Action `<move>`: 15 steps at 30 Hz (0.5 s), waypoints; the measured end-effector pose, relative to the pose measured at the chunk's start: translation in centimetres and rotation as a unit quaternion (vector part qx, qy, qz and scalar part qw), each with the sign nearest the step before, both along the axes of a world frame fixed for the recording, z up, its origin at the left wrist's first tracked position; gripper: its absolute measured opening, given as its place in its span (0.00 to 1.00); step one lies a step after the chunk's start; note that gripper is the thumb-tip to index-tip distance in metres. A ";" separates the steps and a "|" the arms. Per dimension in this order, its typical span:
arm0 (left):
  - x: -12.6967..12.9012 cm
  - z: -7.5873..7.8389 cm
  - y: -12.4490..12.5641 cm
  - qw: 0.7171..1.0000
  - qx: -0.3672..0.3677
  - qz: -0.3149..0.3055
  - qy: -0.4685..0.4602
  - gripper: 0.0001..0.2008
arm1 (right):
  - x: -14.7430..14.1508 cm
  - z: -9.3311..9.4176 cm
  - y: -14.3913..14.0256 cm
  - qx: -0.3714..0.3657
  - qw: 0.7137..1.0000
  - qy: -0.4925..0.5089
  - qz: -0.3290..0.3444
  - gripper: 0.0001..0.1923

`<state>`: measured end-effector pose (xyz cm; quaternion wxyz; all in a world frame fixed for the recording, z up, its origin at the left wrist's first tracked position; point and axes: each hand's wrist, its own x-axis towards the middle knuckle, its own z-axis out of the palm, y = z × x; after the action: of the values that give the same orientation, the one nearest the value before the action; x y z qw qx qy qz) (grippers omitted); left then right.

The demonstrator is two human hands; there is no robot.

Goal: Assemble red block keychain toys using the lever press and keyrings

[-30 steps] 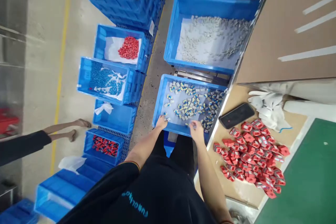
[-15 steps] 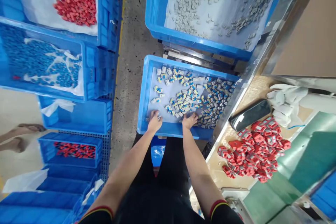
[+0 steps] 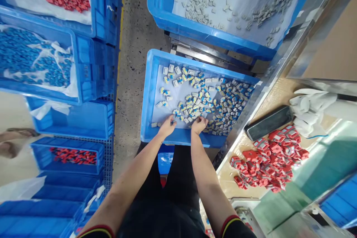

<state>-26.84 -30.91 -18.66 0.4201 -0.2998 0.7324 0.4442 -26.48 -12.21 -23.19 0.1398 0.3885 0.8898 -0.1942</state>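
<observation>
In front of me a blue plastic bin [image 3: 144, 111] holds many small plastic parts [image 3: 198, 104] in white, yellow, blue and grey on a pale liner. My left hand [image 3: 167, 127] is over the near left part of this bin, thumb and fingers closed on a small part with a dark blue patch, mostly covered by the fingertips. To its left a couple of pale parts [image 3: 154, 124] lie by the bin's near wall. My right hand [image 3: 198, 125] is at the near edge of the pile, its fingers curled in; whatever they grip is hidden.
A larger blue bin [image 3: 156, 18] of grey parts stands beyond. Blue crates [image 3: 80, 81] with blue or red parts line the left, across a floor strip. On the right bench [image 3: 231, 148] are a phone [image 3: 269, 122], white gloves [image 3: 309, 109] and piled red toy cars [image 3: 267, 160].
My left hand has moved right, away from the bin's left wall, and closer to my right hand. My right hand's fingers are more curled. The whole view has shifted slightly.
</observation>
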 end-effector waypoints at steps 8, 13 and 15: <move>-1.5 0.5 1.4 1.000 -0.005 0.023 0.016 0.11 | -0.7 2.1 -3.3 -0.016 0.999 0.031 0.013 0.17; -4.2 2.4 0.2 0.990 -0.095 0.006 0.104 0.19 | -5.1 3.7 0.4 0.015 0.997 0.081 0.003 0.24; -6.7 2.6 0.8 0.976 -0.097 -0.068 0.180 0.24 | -8.6 3.4 2.6 0.025 0.994 0.100 0.042 0.29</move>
<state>-33.56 -30.08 -16.07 0.2793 -0.2042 0.8543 0.3878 -35.13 -9.60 -19.81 0.0485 0.3329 0.9194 -0.2037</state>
